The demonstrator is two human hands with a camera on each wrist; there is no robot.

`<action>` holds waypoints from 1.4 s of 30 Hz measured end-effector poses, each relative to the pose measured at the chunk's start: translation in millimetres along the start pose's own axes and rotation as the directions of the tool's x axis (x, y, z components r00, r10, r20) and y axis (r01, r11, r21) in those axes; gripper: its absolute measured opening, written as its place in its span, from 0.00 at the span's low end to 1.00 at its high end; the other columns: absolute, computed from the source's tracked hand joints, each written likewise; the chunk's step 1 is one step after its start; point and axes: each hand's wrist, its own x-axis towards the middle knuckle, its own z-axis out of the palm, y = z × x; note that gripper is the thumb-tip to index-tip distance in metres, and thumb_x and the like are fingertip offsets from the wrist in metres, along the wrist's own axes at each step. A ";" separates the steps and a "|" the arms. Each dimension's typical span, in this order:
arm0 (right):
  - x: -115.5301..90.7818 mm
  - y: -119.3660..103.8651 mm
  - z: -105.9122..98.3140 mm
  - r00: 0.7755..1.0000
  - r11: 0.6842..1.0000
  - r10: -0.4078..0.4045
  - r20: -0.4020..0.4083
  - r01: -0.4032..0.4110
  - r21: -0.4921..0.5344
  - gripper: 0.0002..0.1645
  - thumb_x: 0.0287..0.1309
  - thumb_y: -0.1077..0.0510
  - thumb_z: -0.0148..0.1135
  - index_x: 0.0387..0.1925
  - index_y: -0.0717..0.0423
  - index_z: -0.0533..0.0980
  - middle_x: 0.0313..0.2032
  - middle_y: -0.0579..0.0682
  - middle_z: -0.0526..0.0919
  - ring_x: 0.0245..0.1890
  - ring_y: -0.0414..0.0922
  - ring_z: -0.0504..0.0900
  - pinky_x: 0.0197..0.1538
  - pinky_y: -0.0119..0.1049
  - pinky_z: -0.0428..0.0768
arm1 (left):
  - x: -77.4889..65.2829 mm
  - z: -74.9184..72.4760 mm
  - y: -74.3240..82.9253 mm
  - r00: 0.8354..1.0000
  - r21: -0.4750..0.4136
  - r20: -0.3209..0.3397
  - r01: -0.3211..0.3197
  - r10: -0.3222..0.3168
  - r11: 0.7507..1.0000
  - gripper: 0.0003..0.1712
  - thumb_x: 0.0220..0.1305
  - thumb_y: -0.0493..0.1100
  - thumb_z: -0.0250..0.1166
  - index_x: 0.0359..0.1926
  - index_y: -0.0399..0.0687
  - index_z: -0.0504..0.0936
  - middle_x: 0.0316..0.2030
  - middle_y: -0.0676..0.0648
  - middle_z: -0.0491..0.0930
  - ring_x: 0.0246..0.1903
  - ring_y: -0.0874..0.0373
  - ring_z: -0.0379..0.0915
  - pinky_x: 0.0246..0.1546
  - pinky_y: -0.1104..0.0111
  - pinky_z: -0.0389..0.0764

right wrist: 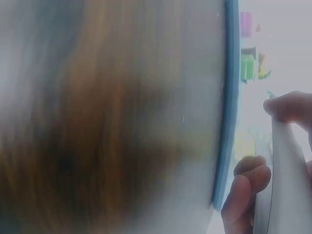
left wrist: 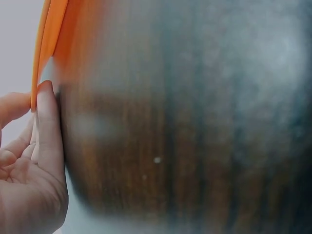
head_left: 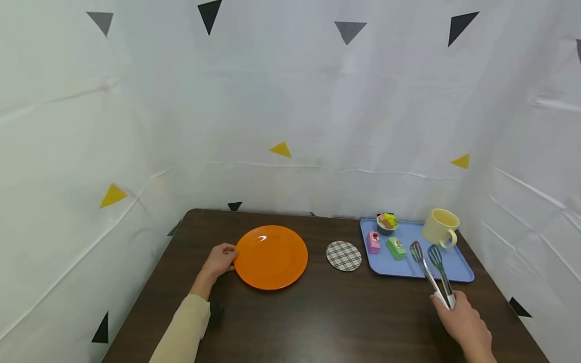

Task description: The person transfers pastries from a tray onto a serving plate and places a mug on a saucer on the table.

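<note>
My left hand pinches the left rim of an orange plate, which lies on the left part of the dark table. In the left wrist view the thumb is on one face of the plate's rim and a finger lies under it. At the right, my right hand grips metal tongs by their white handles. The tongs' two slotted tips are spread apart and overlap the front right of a blue tray in the head view.
On the tray are a pink toy cake piece, a green one, a small bowl of colourful pieces and a yellow mug. A checked round coaster lies between plate and tray. White sheeting hangs behind the table.
</note>
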 end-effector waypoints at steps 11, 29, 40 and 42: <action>1.2 -13.7 1.9 0.999 0.997 -0.044 0.014 0.043 0.056 0.63 0.64 0.17 0.57 0.74 0.67 0.64 0.57 0.74 0.79 0.43 0.61 0.80 0.39 0.56 0.79 | 0.9 0.7 3.0 1.000 0.016 -0.023 0.012 -0.012 1.000 0.21 0.83 0.43 0.59 0.66 0.33 0.76 0.58 0.33 0.82 0.48 0.49 0.84 0.43 0.66 0.90; 3.7 -21.7 8.4 0.993 0.994 -0.109 0.055 0.110 -0.010 0.65 0.63 0.19 0.61 0.75 0.71 0.65 0.53 0.73 0.82 0.40 0.58 0.79 0.37 0.52 0.79 | -2.7 2.4 3.8 0.999 0.044 -0.042 0.002 0.000 0.999 0.21 0.83 0.43 0.59 0.66 0.34 0.76 0.56 0.34 0.81 0.46 0.50 0.83 0.42 0.67 0.90; 3.7 -20.9 11.8 0.993 0.993 -0.106 0.048 0.108 -0.041 0.60 0.65 0.23 0.63 0.76 0.66 0.66 0.46 0.68 0.82 0.38 0.58 0.78 0.34 0.50 0.76 | -3.5 3.7 4.1 0.999 0.042 -0.051 -0.009 0.011 0.999 0.20 0.83 0.43 0.59 0.66 0.34 0.76 0.56 0.34 0.81 0.46 0.50 0.82 0.41 0.67 0.89; 3.0 -20.9 12.4 0.994 0.994 -0.102 0.045 0.104 -0.046 0.58 0.66 0.24 0.64 0.76 0.65 0.67 0.46 0.68 0.82 0.38 0.58 0.78 0.34 0.52 0.77 | -3.9 3.6 3.8 0.999 0.044 -0.052 -0.009 0.011 0.999 0.21 0.83 0.43 0.59 0.66 0.34 0.76 0.56 0.33 0.81 0.46 0.50 0.82 0.40 0.67 0.89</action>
